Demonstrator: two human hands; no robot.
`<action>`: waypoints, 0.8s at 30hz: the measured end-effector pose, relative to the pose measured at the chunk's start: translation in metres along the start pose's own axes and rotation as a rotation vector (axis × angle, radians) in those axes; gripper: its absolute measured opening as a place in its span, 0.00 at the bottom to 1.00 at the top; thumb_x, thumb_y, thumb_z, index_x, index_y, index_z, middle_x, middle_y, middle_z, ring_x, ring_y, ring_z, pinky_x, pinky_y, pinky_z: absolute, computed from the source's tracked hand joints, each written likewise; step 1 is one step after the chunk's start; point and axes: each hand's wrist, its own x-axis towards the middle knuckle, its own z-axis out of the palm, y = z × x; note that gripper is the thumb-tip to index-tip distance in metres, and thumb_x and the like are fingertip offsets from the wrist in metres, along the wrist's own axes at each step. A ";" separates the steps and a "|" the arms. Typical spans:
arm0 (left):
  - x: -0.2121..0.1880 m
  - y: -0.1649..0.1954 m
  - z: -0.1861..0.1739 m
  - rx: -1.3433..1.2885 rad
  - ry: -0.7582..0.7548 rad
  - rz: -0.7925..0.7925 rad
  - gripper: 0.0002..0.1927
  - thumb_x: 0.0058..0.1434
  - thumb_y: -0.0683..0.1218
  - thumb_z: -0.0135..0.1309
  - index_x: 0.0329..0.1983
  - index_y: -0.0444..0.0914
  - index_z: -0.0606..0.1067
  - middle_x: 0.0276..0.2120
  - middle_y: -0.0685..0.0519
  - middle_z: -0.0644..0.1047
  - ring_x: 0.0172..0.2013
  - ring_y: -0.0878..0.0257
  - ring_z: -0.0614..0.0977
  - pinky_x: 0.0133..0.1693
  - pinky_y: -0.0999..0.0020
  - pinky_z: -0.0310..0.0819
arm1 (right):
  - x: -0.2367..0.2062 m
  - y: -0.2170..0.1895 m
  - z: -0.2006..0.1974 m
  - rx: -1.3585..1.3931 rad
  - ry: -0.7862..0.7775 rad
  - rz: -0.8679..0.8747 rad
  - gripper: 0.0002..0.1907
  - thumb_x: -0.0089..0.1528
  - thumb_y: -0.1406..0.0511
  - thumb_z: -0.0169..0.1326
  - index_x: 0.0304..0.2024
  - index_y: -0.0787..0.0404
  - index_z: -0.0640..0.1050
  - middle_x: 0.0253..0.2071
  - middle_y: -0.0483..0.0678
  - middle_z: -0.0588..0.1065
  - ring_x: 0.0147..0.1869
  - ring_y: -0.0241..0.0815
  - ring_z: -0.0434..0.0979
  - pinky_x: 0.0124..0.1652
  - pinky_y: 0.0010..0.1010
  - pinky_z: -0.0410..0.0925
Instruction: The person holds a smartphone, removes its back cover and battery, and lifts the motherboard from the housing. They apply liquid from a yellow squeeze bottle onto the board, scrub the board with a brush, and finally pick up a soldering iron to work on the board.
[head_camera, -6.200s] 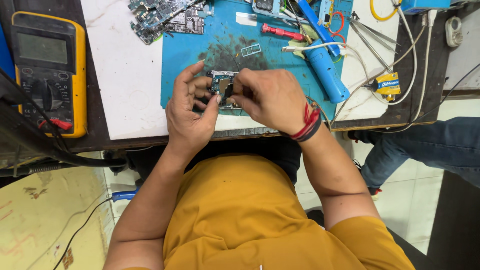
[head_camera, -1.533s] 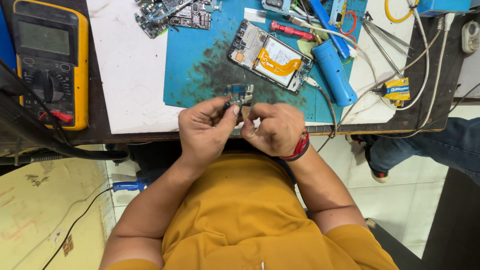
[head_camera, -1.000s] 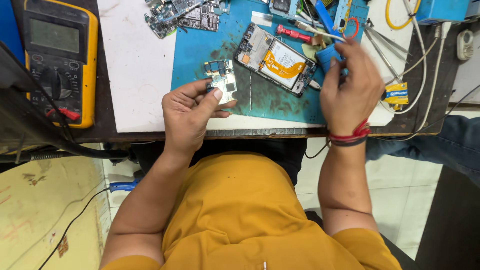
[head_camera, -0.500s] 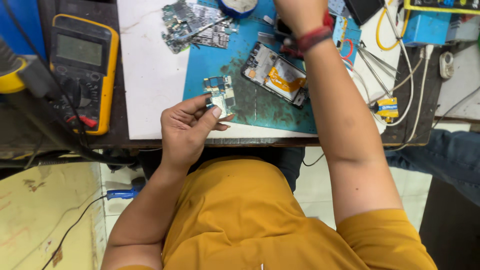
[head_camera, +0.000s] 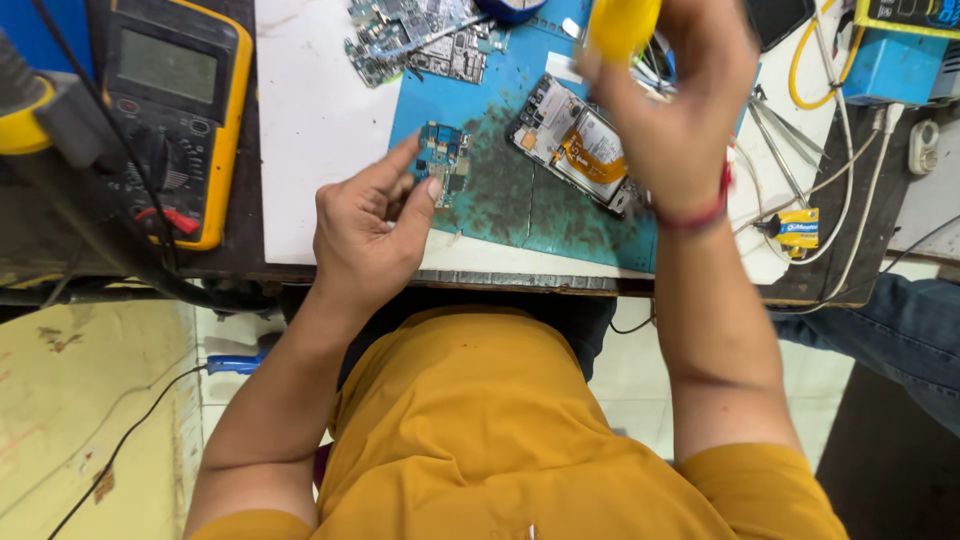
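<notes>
Fingers (head_camera: 425, 190) of the left hand (head_camera: 365, 235) pinch the small circuit board (head_camera: 442, 160), steadying it on the blue mat (head_camera: 500, 200); right hand (head_camera: 665, 110), at two o'clock, grips a yellow tool (head_camera: 620, 25), blurred.

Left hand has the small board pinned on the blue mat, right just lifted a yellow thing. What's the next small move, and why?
Probably bring the right hand with its yellow object down to the small circuit board. The left hand already steadies that board on the blue mat, while the right hand is raised above the opened phone, away from it.
</notes>
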 end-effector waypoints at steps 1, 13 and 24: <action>0.002 -0.002 0.000 0.066 -0.004 0.023 0.23 0.66 0.35 0.56 0.64 0.24 0.71 0.19 0.49 0.72 0.21 0.72 0.67 0.23 0.75 0.61 | -0.022 -0.006 -0.008 -0.183 -0.073 -0.104 0.25 0.61 0.77 0.65 0.59 0.67 0.73 0.53 0.58 0.76 0.56 0.57 0.79 0.58 0.39 0.71; 0.008 -0.032 0.013 0.200 -0.086 0.224 0.35 0.72 0.36 0.54 0.79 0.29 0.54 0.24 0.56 0.79 0.20 0.72 0.79 0.26 0.79 0.73 | -0.097 -0.030 -0.011 -0.763 -0.238 -0.104 0.24 0.57 0.72 0.69 0.55 0.58 0.79 0.53 0.48 0.76 0.59 0.53 0.74 0.61 0.45 0.66; 0.006 -0.036 0.015 0.200 -0.089 0.267 0.36 0.71 0.35 0.55 0.78 0.30 0.54 0.18 0.59 0.75 0.18 0.73 0.78 0.24 0.80 0.70 | -0.095 -0.020 -0.011 -0.857 -0.268 -0.221 0.25 0.58 0.74 0.65 0.57 0.57 0.79 0.52 0.45 0.75 0.58 0.49 0.72 0.60 0.44 0.64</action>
